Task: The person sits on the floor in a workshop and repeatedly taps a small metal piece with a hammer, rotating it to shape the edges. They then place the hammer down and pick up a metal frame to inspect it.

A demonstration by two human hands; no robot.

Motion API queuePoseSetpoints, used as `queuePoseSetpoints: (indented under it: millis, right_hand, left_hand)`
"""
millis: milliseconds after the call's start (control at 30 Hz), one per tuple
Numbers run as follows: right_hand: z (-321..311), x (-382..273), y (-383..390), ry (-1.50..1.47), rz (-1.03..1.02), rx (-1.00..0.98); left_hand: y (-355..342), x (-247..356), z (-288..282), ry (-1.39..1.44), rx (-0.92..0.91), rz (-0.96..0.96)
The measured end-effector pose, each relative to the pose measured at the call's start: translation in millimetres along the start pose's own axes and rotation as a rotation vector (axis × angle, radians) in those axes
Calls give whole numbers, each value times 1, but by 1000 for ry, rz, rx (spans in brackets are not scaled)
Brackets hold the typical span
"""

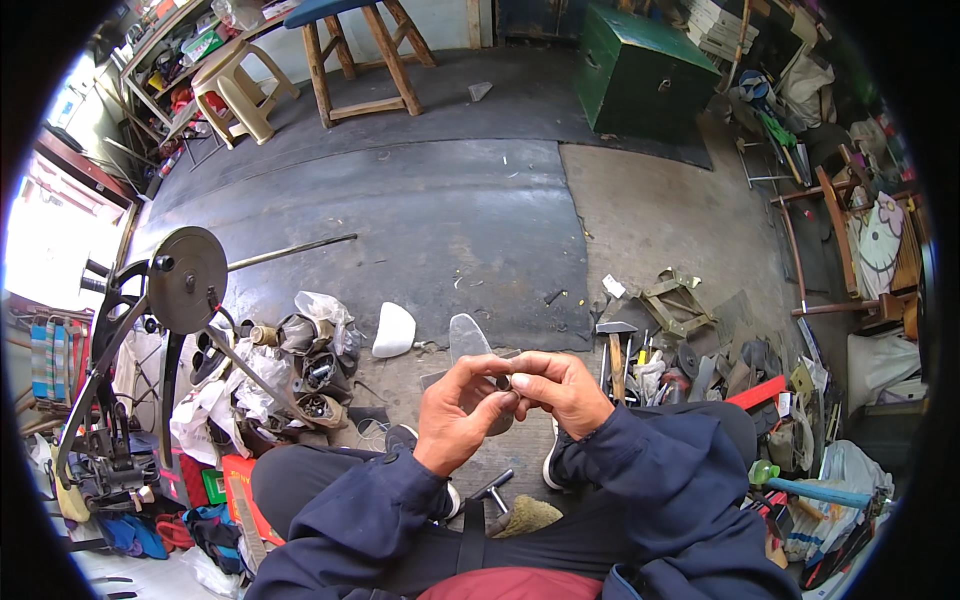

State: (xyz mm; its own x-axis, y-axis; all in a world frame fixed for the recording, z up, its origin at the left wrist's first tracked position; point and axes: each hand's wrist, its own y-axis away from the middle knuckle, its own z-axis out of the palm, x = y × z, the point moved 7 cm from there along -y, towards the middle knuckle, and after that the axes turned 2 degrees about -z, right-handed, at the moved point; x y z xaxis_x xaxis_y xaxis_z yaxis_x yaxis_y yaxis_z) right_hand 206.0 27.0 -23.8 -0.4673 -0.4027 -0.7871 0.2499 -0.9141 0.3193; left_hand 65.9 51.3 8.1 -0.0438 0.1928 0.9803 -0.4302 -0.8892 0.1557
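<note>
Both hands meet in front of me, above the floor between my knees. My left hand is closed in a pinch, its thumb and forefinger at a small dark piece whose kind I cannot make out. Against the same spot, my right hand pinches with thumb and fingertips, hiding most of the piece. Just beyond and below the hands stands a grey, sole-shaped metal cobbler's last, partly covered by them. Nearer my lap lie a T-shaped metal tool and a tan, rough-surfaced block.
At left stands a hand-cranked machine with a round wheel, beside bags of odds and ends. A hammer and mixed tools lie to the right. Farther off are a green chest, a wooden-legged stool and a plastic stool.
</note>
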Motion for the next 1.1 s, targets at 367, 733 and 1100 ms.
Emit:
queuePoseSetpoints:
  millis: [367,733,1100]
  right_hand:
    - [-1,-5,8,-41,-69,16]
    - [2,-9,14,-78,-41,35]
    - [1,-9,14,-54,-53,56]
  left_hand:
    - [2,9,4,27,-43,21]
    - [3,5,1,-104,-20,101]
    - [6,7,2,-63,-30,34]
